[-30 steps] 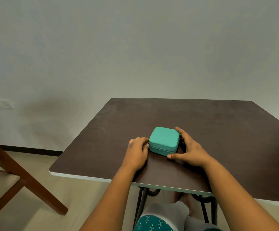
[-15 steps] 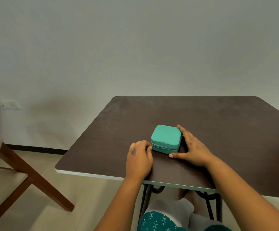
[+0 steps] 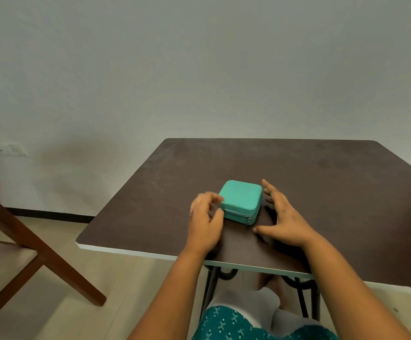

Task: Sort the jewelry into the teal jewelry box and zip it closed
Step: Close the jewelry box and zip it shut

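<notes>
From the head view, your right hand (image 3: 284,219) has let go of the teal jewelry box (image 3: 240,201), fingers now spread beside it. Your left hand (image 3: 205,222), blurred, loosely curled, has pulled back. The box sits zipped on the table (image 3: 334,192).

Bench (image 3: 322,182): dark top, bare behind and to the right of the teal jewelry box (image 3: 241,200); open reach there as far as the far edge and the wall (image 3: 199,69).

Box closed, sitting near the front edge, the only low obstacle on the top.

Left hand (image 3: 205,222) crowds the box's left side, fingers (image 3: 213,197) blurred, curled just beside it.

Right hand (image 3: 283,217) spread flat, flanking the right side; narrow gap between them.

Top of box uncovered, approach from above free.

Wooden chair (image 3: 40,251) stands off the bench's left, well apart.
</notes>
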